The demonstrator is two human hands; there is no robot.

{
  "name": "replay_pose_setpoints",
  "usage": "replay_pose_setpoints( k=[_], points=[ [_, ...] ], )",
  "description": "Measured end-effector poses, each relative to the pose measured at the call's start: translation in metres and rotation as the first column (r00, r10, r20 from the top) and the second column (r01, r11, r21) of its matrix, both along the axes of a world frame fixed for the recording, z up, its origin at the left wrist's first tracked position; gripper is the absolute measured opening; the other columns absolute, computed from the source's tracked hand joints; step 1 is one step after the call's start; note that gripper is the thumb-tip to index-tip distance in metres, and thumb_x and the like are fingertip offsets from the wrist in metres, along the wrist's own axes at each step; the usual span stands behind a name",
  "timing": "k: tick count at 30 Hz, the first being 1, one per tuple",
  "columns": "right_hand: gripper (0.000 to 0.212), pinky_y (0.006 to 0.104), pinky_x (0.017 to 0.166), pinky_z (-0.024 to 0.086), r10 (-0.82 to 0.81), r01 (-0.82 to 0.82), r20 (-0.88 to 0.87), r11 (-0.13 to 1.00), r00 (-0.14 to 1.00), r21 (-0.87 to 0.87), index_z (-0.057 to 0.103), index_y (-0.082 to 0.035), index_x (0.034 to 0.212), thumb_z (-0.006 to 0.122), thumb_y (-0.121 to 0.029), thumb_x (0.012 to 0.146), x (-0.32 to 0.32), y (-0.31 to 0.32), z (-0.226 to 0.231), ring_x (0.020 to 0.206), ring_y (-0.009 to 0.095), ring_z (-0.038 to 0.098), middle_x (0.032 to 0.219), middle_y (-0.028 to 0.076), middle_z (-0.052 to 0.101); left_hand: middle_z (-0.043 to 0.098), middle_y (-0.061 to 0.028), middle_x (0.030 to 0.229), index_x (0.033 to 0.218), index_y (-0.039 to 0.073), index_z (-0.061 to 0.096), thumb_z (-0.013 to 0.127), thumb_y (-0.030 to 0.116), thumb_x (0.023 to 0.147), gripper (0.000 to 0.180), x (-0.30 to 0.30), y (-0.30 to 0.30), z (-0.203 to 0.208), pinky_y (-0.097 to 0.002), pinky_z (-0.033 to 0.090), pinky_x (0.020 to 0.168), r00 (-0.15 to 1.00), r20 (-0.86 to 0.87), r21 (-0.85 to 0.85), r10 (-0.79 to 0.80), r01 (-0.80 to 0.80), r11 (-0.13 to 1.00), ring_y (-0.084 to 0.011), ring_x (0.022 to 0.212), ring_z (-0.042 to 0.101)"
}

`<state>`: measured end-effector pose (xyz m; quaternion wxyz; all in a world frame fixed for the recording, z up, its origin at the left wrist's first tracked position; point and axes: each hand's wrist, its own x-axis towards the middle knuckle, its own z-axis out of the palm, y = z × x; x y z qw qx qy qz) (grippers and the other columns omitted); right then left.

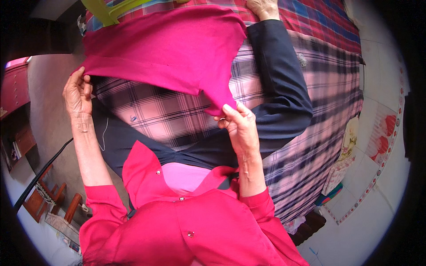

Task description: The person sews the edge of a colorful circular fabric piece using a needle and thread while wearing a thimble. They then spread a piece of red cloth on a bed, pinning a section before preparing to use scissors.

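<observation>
My left hand (77,95) pinches the left edge of a magenta knit garment (168,48) that is spread out and lifted in front of me. Gripping the same garment at its lower right corner is my right hand (239,126). Both my sleeves are bright pink. Under the magenta garment lies a pink and black plaid shirt (164,117) with a dark blue garment (284,97) around it. Another person's hand (262,8) shows at the top edge, at the end of the dark blue sleeve.
A bed with a red, blue and pink plaid cover (328,84) fills the middle and right. A yellow-green plastic hanger (106,9) lies at the top left. A wooden chair (49,199) stands at the lower left, and tiled floor (381,146) lies to the right.
</observation>
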<state>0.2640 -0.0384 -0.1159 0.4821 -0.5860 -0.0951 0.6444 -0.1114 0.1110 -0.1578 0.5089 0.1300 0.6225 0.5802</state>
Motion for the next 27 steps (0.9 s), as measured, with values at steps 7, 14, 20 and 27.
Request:
replay_pose_setpoints(
  k=[7, 14, 20, 27],
  points=[
    [0.013, 0.0252, 0.057, 0.045, -0.049, 0.034, -0.221, 0.997, 0.974, -0.071, 0.066, -0.002, 0.097, 0.068, -0.013, 0.09, -0.044, -0.027, -0.038, 0.066, 0.017, 0.065, 0.08, 0.01, 0.068, 0.07, -0.0138, 0.078, 0.091, -0.003, 0.066, 0.066, 0.01, 0.089, 0.013, -0.01, -0.062, -0.065, -0.0234, 0.047, 0.052, 0.98, 0.116, -0.25, -0.162, 0.186, 0.95, -0.0143, 0.059, 0.061],
    [0.014, 0.024, 0.054, 0.043, -0.054, 0.008, -0.322, 0.99, 0.945, -0.144, 0.063, -0.002, 0.097, 0.067, -0.014, 0.091, -0.044, -0.033, -0.043, 0.065, 0.016, 0.061, 0.081, 0.009, 0.067, 0.071, -0.0189, 0.094, 0.104, -0.004, 0.062, 0.062, 0.032, 0.096, 0.037, 0.117, -0.122, -0.032, -0.0244, 0.057, 0.069, 0.687, 0.41, -0.218, -0.6, 0.712, 0.667, -0.0205, 0.078, 0.072],
    [0.017, 0.0252, 0.057, 0.042, -0.088, 0.05, -0.304, 0.991, 0.949, -0.128, 0.063, -0.003, 0.1, 0.068, -0.016, 0.09, -0.045, -0.035, -0.038, 0.069, 0.015, 0.06, 0.084, 0.008, 0.066, 0.07, -0.0085, 0.096, 0.108, 0.0, 0.065, 0.066, 0.042, 0.093, 0.044, 0.168, -0.109, -0.042, -0.03, 0.054, 0.08, 0.524, 0.626, -0.144, -0.578, 0.806, 0.574, -0.0172, 0.087, 0.068],
    [0.023, 0.0246, 0.055, 0.042, -0.034, -0.026, -0.334, 0.984, 0.942, -0.175, 0.061, -0.003, 0.097, 0.062, -0.026, 0.096, -0.04, -0.037, -0.031, 0.064, 0.015, 0.059, 0.08, 0.009, 0.065, 0.07, -0.0048, 0.094, 0.103, 0.004, 0.068, 0.07, 0.018, 0.091, 0.018, 0.179, -0.114, -0.044, -0.0292, 0.053, 0.079, 0.398, 0.769, 0.046, -0.5, 0.747, 0.664, -0.0137, 0.085, 0.067]
  ],
)
